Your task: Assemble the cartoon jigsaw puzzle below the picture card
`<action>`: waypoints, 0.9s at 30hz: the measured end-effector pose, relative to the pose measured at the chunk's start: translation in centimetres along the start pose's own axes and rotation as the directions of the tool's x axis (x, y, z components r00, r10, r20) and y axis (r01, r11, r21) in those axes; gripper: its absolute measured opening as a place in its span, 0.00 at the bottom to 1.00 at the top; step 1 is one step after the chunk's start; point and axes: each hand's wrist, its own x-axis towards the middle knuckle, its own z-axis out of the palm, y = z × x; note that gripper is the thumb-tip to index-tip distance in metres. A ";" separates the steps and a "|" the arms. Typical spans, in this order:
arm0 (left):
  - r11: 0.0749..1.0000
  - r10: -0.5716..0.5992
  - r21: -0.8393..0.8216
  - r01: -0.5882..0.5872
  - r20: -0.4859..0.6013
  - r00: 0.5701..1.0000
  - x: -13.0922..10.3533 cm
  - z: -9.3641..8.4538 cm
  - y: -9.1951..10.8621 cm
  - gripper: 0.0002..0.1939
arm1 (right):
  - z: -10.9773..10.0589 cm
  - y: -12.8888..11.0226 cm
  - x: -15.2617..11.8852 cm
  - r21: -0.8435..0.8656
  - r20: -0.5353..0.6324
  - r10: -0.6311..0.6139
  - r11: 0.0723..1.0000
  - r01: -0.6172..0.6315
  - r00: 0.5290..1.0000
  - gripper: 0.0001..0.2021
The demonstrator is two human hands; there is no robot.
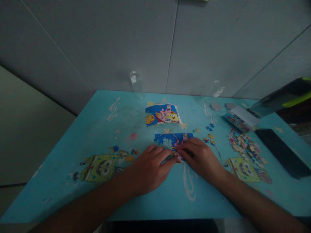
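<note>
A partly assembled puzzle (160, 137) with a blue background lies on the table, with a gap in its middle. My left hand (154, 165) rests at its lower left, fingers bent and fingertips at the lower pieces. From the right, my right hand (201, 157) pinches at the puzzle's lower middle; whatever is between its fingertips is too small to make out. Just behind the puzzle lies a printed picture (162, 115) of cartoon figures in a boat. Loose pieces (210, 139) lie to the right of the puzzle, and a few more (134, 151) to its left.
A heap of loose pieces (245, 147) lies at the right, beside a dark long case (283, 152) and a small picture packet (239, 119). Clear containers (137, 84) stand at the back edge near a round lid (216, 106). A dark bottle-like object (284, 97) leans in at right.
</note>
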 end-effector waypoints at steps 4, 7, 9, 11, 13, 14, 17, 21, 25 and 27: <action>1.000 -0.008 -0.004 0.008 0.015 1.000 0.1 -0.1 0.0 0.22 | 0.0 0.0 0.0 0.019 0.001 0.011 1.000 -0.011 1.000 0.06; 1.000 -0.006 -0.009 0.007 0.022 1.000 0.1 -0.2 0.0 0.21 | -0.2 0.0 0.0 0.025 0.002 0.025 0.999 -0.025 1.000 0.07; 1.000 -0.003 -0.009 0.003 0.013 1.000 0.1 -0.1 0.0 0.21 | -0.4 -0.1 0.0 0.026 0.009 0.030 0.999 -0.030 1.000 0.07; 1.000 -0.001 -0.009 0.001 0.008 1.000 0.0 -0.1 0.0 0.21 | -0.4 -0.1 -0.1 0.025 0.015 0.029 0.999 -0.029 0.999 0.08; 1.000 -0.004 -0.007 0.004 0.012 1.000 0.0 -0.1 0.0 0.21 | -0.4 0.0 -0.1 0.021 0.013 0.028 0.999 -0.028 1.000 0.08; 1.000 -0.006 -0.003 0.006 0.015 1.000 -0.1 0.0 0.0 0.21 | -0.4 0.0 -0.1 0.020 0.011 0.028 0.999 -0.029 1.000 0.08; 1.000 -0.011 0.005 0.011 0.018 1.000 -0.1 0.0 0.0 0.21 | -0.4 0.0 -0.1 0.015 0.005 0.026 1.000 -0.027 1.000 0.07; 1.000 -0.001 0.012 0.001 0.011 1.000 -0.1 0.1 -0.1 0.22 | -0.4 -0.1 -0.1 0.018 0.018 0.023 1.000 -0.023 1.000 0.08; 1.000 0.001 0.025 -0.001 0.006 1.000 -0.2 0.1 -0.2 0.22 | -0.6 -0.3 0.0 0.029 0.033 0.015 0.999 -0.016 0.999 0.08; 1.000 -0.002 0.031 0.002 0.007 1.000 -0.2 0.1 -0.1 0.22 | -0.6 -0.4 0.0 0.046 0.038 -0.007 0.999 0.006 0.999 0.08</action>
